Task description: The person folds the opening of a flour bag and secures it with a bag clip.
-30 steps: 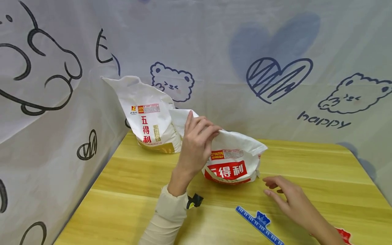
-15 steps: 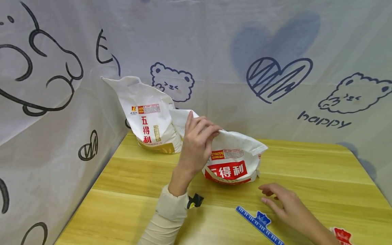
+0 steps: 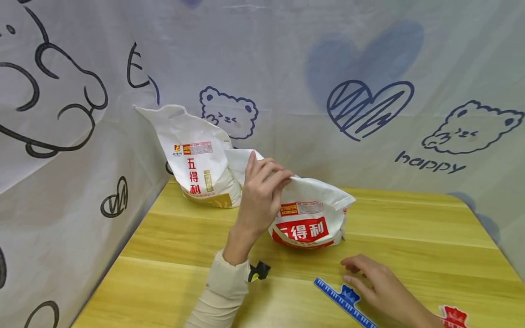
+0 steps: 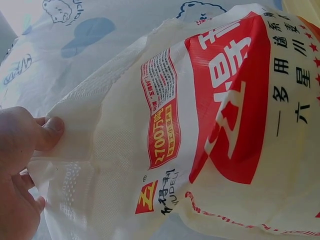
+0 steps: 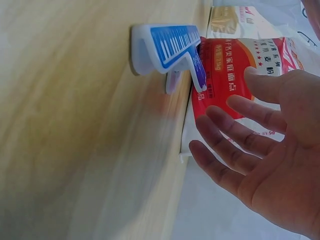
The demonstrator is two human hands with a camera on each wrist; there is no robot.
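Observation:
A white flour bag with a red label (image 3: 305, 230) stands on the table, its top edge folded over. My left hand (image 3: 262, 196) pinches that top edge; in the left wrist view the thumb (image 4: 52, 129) presses on the white bag material. Nearer the front, my right hand (image 3: 379, 284) hovers with relaxed fingers and holds nothing. Just left of it lies a blue bag clip (image 3: 344, 300) with a piano-key pattern, which the right wrist view shows standing on the table beyond the fingers (image 5: 220, 137). The hand and the clip are apart.
A second white flour bag (image 3: 197, 168) with a gold base stands behind at the left. A red clip (image 3: 454, 315) lies at the front right, partly hidden by the right forearm. Printed cloth walls (image 3: 287, 132) border the wooden table (image 3: 410, 223) at the back and left.
My right hand has moved down and to the left, away from the bag and closer to the blue clip. The left hand keeps its hold on the bag's top.

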